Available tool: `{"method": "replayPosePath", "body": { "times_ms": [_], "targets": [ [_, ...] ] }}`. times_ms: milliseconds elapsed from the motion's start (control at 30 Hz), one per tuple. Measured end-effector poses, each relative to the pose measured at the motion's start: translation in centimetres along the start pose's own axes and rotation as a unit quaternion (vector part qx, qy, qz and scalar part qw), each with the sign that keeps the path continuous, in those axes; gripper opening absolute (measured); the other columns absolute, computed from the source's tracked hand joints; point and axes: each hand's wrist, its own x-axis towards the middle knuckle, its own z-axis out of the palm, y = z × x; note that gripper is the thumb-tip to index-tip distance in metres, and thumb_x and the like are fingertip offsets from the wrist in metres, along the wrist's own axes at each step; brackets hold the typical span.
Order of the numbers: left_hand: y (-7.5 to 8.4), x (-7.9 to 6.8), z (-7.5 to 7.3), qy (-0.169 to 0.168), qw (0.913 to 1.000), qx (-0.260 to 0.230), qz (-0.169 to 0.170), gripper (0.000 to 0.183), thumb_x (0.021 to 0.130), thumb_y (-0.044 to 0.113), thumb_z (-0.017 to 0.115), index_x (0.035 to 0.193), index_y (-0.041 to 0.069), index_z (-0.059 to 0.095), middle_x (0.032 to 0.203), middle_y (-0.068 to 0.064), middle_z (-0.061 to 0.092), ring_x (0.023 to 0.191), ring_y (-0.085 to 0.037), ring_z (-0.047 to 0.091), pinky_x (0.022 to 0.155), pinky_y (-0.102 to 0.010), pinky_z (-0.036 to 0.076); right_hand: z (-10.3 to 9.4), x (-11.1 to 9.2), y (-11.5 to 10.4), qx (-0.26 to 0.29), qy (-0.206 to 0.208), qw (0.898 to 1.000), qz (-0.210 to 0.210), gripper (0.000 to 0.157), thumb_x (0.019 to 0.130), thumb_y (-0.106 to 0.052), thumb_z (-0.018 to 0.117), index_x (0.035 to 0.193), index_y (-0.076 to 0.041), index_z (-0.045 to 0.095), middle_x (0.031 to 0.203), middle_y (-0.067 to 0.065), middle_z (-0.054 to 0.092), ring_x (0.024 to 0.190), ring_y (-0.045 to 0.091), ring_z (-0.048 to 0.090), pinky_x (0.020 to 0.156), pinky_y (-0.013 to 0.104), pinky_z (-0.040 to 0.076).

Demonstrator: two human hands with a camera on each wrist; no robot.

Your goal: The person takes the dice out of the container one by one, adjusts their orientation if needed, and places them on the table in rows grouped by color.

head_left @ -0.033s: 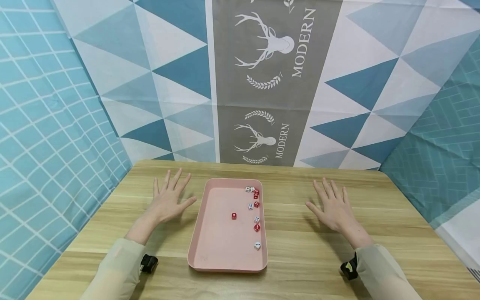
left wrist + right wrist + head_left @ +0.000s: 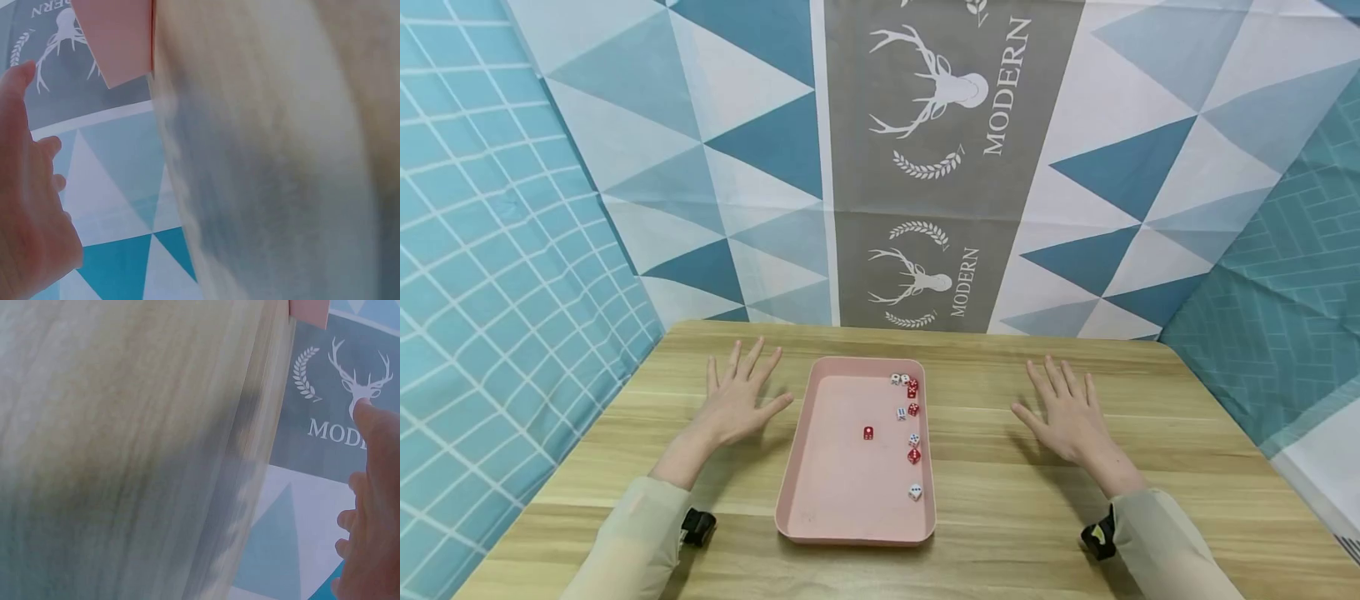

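Observation:
A shallow pink tray lies on the wooden table between my hands, with several red and white dice in it. One red die sits near the tray's middle, apart from the others. Along the right wall are a white die nearest me, a red die, and more toward the far right corner. My left hand is held over the table left of the tray, fingers spread and holding nothing. On the other side, my right hand is likewise spread and bare, farther from the tray.
The wooden table reaches back to a patterned cloth with triangles and deer heads. Blue tile-print cloth hangs at the left, teal cloth at the right. Black wrist devices show on both sleeves.

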Motion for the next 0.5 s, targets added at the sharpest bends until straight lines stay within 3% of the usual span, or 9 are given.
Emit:
{"method": "replayPosePath", "body": {
  "times_ms": [500],
  "targets": [
    [-0.2,0.0,-0.3,0.007,1.0000,0.001,0.004,0.074,0.086,0.052,0.051,0.145,0.020,0.021,0.152,-0.012,0.005,0.137,-0.039,-0.005,0.100,-0.064,-0.013,-0.6,0.1,-1.2,-0.001,0.001,1.000,-0.012,0.075,0.090,-0.054,0.043,0.147,-0.015,0.014,0.150,0.020,0.010,0.136,0.042,0.007,0.105,0.060,-0.004]
  ]
}}
